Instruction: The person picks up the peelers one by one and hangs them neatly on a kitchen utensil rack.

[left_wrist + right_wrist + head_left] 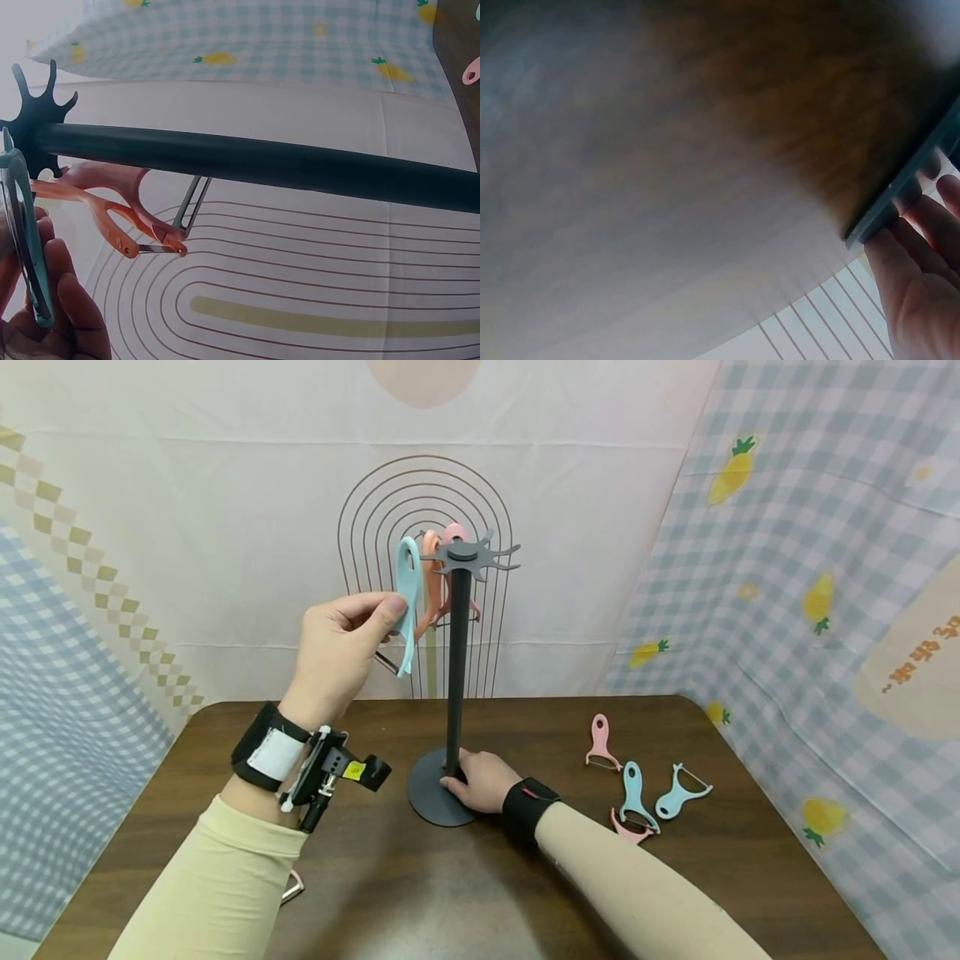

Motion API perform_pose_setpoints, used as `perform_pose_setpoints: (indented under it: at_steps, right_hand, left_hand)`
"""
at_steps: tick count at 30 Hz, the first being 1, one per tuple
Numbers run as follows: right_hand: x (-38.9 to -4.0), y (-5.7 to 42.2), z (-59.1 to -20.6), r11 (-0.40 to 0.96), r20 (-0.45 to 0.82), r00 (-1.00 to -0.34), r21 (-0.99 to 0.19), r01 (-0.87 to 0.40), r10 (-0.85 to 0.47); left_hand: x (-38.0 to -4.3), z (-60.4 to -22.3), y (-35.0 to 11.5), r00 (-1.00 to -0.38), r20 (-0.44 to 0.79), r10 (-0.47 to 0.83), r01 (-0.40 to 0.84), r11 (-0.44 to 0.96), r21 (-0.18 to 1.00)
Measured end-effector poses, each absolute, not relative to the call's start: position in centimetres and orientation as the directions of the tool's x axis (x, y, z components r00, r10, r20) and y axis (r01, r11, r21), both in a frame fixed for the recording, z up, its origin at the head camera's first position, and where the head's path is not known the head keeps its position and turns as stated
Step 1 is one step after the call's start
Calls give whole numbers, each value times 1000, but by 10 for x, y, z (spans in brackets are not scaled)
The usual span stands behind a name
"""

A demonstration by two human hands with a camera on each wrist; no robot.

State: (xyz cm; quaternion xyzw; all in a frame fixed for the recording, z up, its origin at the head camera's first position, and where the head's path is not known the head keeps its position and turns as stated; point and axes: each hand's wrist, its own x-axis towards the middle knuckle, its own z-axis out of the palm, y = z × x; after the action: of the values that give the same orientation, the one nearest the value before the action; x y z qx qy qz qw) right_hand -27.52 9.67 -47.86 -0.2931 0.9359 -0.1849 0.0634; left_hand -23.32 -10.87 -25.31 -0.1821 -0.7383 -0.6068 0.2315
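Observation:
My left hand (337, 643) pinches a light blue Y-shaped peeler (407, 585) between thumb and fingers, handle end up. The handle's loop is level with the hooks of a dark grey stand (457, 677); whether a hook passes through it I cannot tell. Just behind hang an orange peeler (432, 578) and a pink peeler (454, 532), both clearer in the left wrist view, where the held blue peeler (31, 247) shows edge-on. Low on the stand, my right hand (486, 782) holds the bottom of the pole, over the round base (431, 802).
On the brown table (360, 827), to the right, lie a pink peeler (599, 739), two blue peelers (633, 781) and another pink peeler (628, 832). A further peeler (294, 887) is mostly hidden under the left forearm. Cloth walls (247, 568) enclose the table behind and beside it.

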Motion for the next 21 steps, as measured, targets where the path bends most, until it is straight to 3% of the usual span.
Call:
perform_pose_setpoints:
  at_steps: [10,21]
  right_hand:
    - [-276,97,-481,755,7,-818,-381,-534,-575]
    - [-275,96,-481,761,19,-822,-367,-535,-569]
  left_hand:
    - [-235,-257,-113,-840,542,32,531,259,807]
    - [-235,-286,-144,-854,518,46,478,458,749]
